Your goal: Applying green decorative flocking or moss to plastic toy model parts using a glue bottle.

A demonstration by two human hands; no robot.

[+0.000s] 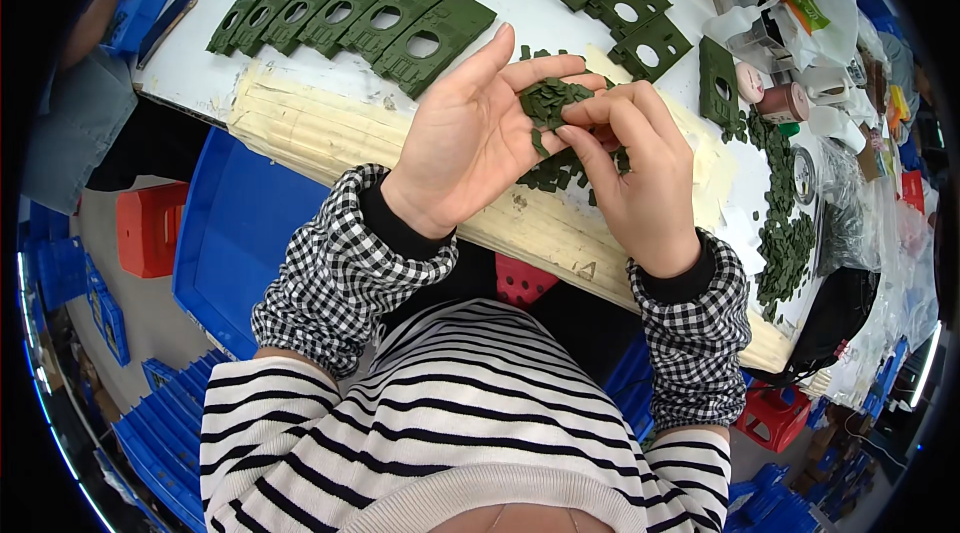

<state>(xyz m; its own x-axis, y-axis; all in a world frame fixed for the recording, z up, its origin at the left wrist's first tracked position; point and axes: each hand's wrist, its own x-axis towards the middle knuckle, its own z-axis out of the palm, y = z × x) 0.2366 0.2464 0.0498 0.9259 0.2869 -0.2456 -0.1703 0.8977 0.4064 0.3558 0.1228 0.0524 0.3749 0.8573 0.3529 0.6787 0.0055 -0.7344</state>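
My left hand is palm up with its fingers stretched out, cupping a heap of small dark green plastic pieces. Over those fingers, my right hand has thumb and forefinger pinched at the edge of the heap. What sits between these fingertips is small and mostly hidden; it looks like one of the green pieces. Beneath both hands, more loose green pieces lie on the table's taped near edge. Beyond my left hand stands a slanted row of flat green model hull plates, each with a round hole.
More hull plates run along the back right. Loose green pieces spread down the table's right side, near small jars and plastic bags. A phone lies far left. Below are a blue bin and red stool.
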